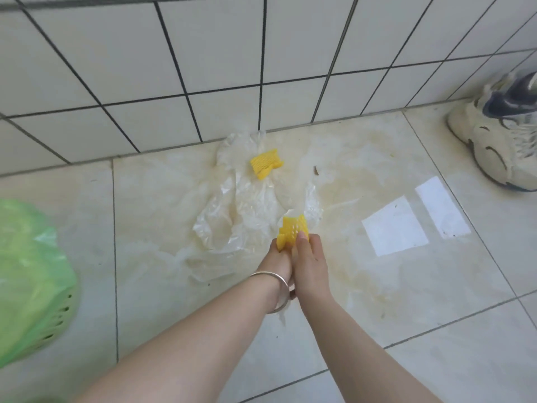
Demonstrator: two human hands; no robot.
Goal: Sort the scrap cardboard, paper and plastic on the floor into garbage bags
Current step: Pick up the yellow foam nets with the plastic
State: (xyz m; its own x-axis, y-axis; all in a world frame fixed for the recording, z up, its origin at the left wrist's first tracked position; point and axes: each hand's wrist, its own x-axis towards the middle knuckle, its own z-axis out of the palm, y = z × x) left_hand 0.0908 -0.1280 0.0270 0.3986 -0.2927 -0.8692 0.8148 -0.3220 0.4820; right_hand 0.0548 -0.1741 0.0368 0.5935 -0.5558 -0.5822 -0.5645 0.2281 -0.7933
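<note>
Over the clear plastic, your left hand and right hand pinch one yellow net together, seemingly to bunch it for bagging, while a second net lies beyond your grip, the green bag far left.

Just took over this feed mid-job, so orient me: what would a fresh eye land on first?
Both hands meet at the centre, the left hand and right hand gripping a yellow foam mesh piece. A second yellow foam mesh piece lies on crumpled clear plastic film near the tiled wall. A green garbage bag in a slotted basket sits far left, a white sneaker far right.
</note>
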